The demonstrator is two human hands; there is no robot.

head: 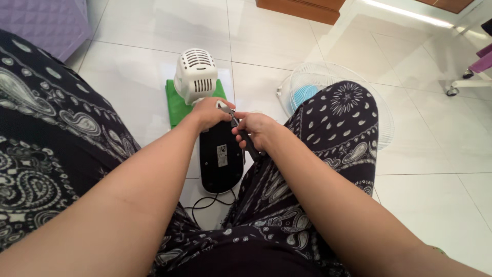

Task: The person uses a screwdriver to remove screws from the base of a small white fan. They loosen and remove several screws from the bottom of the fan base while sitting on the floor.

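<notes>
Fan base (220,164), black, lay underside up on the floor (430,205) between the knees, white motor (195,75) beyond. Left hand (209,113) steadied it; right hand (254,129) gripped a screwdriver (237,124) at its neck. Grille (333,90) lay apart. Step judged: working a screw; steady downward pressure needed.

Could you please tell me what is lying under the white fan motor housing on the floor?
A green cloth or mat lies under the white motor housing, spread on the tiled floor. Its green shows to the left and right of the housing; the middle part is covered by the housing and the left hand.
</notes>
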